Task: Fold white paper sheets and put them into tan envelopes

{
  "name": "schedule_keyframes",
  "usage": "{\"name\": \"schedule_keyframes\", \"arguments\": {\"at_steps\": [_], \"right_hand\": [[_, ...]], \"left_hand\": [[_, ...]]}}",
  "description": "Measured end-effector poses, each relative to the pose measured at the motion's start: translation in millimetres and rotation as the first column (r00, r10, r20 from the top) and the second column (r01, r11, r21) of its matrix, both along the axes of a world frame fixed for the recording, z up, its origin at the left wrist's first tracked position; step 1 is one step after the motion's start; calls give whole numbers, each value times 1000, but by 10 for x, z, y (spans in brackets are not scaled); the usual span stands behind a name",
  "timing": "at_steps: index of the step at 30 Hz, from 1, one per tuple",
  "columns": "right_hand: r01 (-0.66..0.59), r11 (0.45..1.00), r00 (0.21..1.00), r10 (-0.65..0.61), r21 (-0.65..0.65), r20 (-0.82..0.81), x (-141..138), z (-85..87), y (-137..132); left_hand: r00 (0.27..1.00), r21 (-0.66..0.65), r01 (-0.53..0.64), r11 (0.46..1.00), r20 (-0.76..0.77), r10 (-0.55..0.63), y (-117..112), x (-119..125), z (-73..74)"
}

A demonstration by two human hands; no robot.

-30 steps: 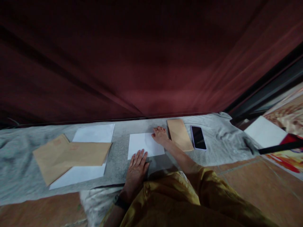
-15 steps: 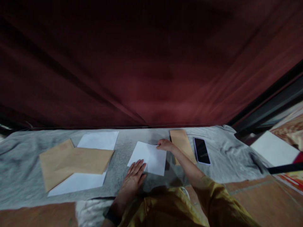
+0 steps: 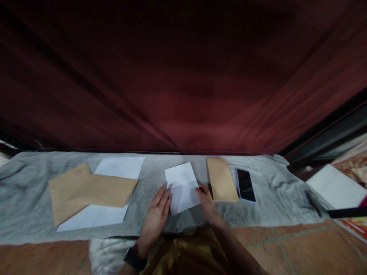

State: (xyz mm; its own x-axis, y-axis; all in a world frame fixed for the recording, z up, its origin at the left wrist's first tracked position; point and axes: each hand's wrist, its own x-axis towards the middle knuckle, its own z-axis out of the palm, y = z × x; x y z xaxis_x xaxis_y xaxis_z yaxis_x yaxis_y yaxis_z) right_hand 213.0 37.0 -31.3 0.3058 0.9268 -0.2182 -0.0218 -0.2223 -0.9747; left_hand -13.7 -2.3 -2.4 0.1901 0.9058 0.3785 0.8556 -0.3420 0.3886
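A white sheet of paper (image 3: 183, 185) with a crease across its middle lies tilted over the grey cloth in front of me. My left hand (image 3: 157, 210) holds its left edge, fingers close together and thumb at the margin. On the opposite edge, my right hand (image 3: 207, 200) pinches the paper between thumb and fingers. To the right of that hand lies a narrow brown envelope (image 3: 222, 181), with a phone (image 3: 246, 185) beside it.
Two overlapping brown envelopes (image 3: 106, 190) rest on white paper sheets (image 3: 122, 166) at the left. Grey cloth (image 3: 272, 191) covers the surface. A dark red curtain (image 3: 183, 95) hangs behind it. Tiled floor (image 3: 298, 244) shows in front, and a white item (image 3: 336, 187) sits at far right.
The white paper has turned and its crease now runs across it. My right hand has come down from the top edge to the right edge; my left hand has shifted onto the left edge.
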Motion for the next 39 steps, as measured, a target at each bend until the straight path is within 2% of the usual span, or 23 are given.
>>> {"name": "schedule_keyframes", "arguments": {"at_steps": [3, 6, 7, 9, 11, 12, 14, 16, 18, 19, 20, 23, 27, 34, 39], "right_hand": [[-107, 992, 994, 105, 62, 34, -34, -4, -127], [-196, 979, 949, 174, 57, 264, 32, 73, -228], [-217, 975, 902, 180, 51, 391, 67, 110, -251], [-249, 967, 751, 162, 47, 640, 134, 198, -270], [-318, 947, 584, 153, 51, 797, 161, 289, -239], [-370, 927, 531, 160, 58, 832, 150, 327, -204], [-518, 849, 494, 196, 105, 847, 71, 377, -104], [-667, 731, 455, 248, 143, 855, -62, 378, 17], [-793, 596, 359, 293, 124, 886, -209, 338, 141], [-829, 550, 310, 303, 100, 901, -276, 309, 202], [-847, 526, 267, 304, 72, 914, -333, 278, 264], [-843, 538, 187, 282, 6, 941, -448, 199, 458], [-817, 576, 138, 233, -21, 963, -523, 146, 711], [-767, 639, 109, 203, -47, 973, -500, 116, 975], [-663, 743, 113, 212, -85, 971, -281, 125, 1047]], "left_hand": [[995, -4, 86, 996, -55, -86, -104, 189, -108], [982, -2, 119, 993, -147, -118, -201, 312, -239], [977, -2, 122, 993, -177, -120, -224, 329, -274], [965, -5, 135, 991, -226, -132, -251, 332, -320], [955, -8, 151, 988, -256, -148, -254, 307, -332], [951, -7, 158, 987, -267, -154, -249, 291, -330], [945, -2, 168, 986, -285, -162, -236, 265, -322], [941, 7, 177, 984, -296, -167, -227, 253, -322], [940, 21, 176, 984, -300, -162, -231, 259, -331], [941, 27, 168, 985, -303, -152, -237, 267, -334], [942, 34, 158, 987, -305, -141, -246, 277, -333], [945, 50, 125, 991, -311, -104, -269, 311, -304], [937, 62, 127, 990, -336, -99, -276, 332, -248], [933, 102, 135, 986, -348, -92, -258, 324, -283], [934, 104, 137, 985, -344, -94, -255, 321, -303]]}}
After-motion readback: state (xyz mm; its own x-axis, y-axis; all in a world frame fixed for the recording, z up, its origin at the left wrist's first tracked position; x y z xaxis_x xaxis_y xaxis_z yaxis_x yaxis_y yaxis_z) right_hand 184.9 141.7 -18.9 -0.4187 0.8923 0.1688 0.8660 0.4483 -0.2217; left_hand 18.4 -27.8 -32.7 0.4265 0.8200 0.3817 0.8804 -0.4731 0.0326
